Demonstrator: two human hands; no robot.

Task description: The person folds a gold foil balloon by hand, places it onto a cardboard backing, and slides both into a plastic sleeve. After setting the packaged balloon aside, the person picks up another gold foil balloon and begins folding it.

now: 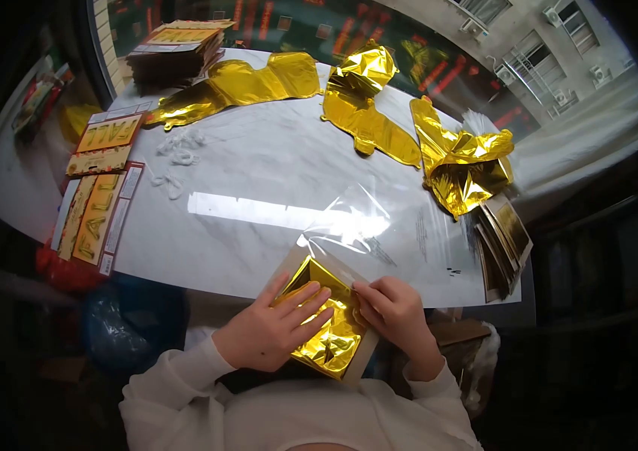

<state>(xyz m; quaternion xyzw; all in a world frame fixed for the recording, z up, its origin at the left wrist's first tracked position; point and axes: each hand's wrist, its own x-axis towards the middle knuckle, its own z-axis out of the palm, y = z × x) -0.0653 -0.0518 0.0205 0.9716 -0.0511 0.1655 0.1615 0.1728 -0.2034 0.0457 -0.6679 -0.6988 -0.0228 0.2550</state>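
A gold foil piece (334,342) lies folded in a shallow open cardboard box (365,353) at the table's near edge, close to my body. My left hand (272,325) rests on the foil with its fingers spread and flat. At the box's right side, my right hand (398,312) pinches the edge of a clear plastic sleeve, thumb and forefinger together. The clear plastic sleeve (345,225) stretches from the box's far end onto the marble-patterned table (259,180).
Flat gold foil balloons (259,83) line the table's far side. Printed packages (101,214) lie at the left, with a stack of them (176,56) behind. Brown cards (503,240) stand at the right edge. White strings (181,150) lie left of centre.
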